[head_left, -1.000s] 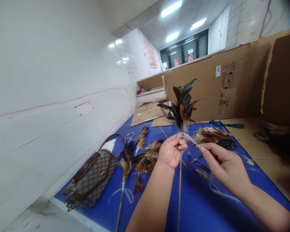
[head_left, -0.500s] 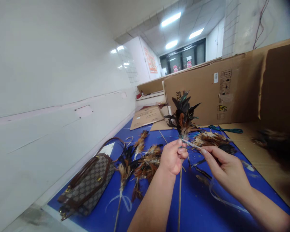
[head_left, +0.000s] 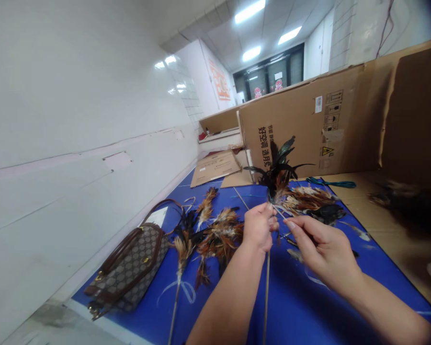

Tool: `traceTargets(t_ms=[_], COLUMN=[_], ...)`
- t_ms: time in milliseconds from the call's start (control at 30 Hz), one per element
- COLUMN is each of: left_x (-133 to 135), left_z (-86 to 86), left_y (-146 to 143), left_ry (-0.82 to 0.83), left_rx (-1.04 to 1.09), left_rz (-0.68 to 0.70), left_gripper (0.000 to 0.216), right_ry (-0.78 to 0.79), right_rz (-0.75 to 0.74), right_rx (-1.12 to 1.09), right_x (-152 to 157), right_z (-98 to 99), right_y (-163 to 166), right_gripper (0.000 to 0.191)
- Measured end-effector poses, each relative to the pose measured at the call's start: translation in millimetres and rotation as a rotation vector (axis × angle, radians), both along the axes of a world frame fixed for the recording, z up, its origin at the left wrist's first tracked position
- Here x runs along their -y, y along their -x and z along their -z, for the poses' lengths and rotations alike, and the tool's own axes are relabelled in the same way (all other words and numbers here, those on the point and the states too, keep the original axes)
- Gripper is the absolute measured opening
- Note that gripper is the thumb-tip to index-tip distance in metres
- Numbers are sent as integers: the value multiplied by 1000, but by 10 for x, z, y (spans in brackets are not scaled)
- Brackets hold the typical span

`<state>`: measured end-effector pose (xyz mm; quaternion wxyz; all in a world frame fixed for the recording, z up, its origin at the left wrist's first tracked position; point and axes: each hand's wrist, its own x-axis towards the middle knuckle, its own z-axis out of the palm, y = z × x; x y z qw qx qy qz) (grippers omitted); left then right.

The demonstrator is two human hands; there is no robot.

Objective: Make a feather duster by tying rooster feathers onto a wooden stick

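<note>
My left hand (head_left: 259,226) is closed around a thin stick (head_left: 266,292) that carries a tuft of dark and orange feathers (head_left: 278,172) at its top. My right hand (head_left: 321,247) pinches a clear strip of tape (head_left: 280,211) that runs to the base of the tuft. Both hands hover above a blue mat (head_left: 287,306). What lies inside the right fingers beyond the strip is hidden.
Loose brown and black feather bundles (head_left: 215,235) lie left of my hands, with a further pile (head_left: 311,199) behind them. A patterned brown handbag (head_left: 131,263) rests at the mat's left edge by the white wall. Cardboard boxes (head_left: 309,124) stand behind, and a teal cord (head_left: 332,183) lies on cardboard.
The feather tuft has tilted lower and to the right. My right hand has drawn closer to the left hand along the tape strip.
</note>
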<state>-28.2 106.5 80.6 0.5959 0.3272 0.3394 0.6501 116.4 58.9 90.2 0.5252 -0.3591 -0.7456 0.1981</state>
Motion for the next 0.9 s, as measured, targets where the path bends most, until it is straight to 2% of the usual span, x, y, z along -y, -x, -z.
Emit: traceTargets(t_ms=[100,233,467,633,733,900], left_x=[-10,-15,91,135,103,47], left_z=[15,-81,-339,-342,-306,-272], left_y=[-14,105,311,253,236,264], left_ry=[-11,40,64,77,66,35], left_rx=[4,87,316,327,294,213], left_rz=[6,40,244,376,326,167], left_gripper=[39,27,14,15,16,17], right_ry=[-3,-8,21,70,80,137], right_rz=[-5,58,152,250,211,-8], right_rx=[2,10,22,-20,-22,54], right_x=[25,-12,-256,-435,-409,-271], right_z=[-8,-5,118,151,121,50], right_y=[21,-10,-144,-314,-330,-208], right_gripper=[20,24,26,27,27,30])
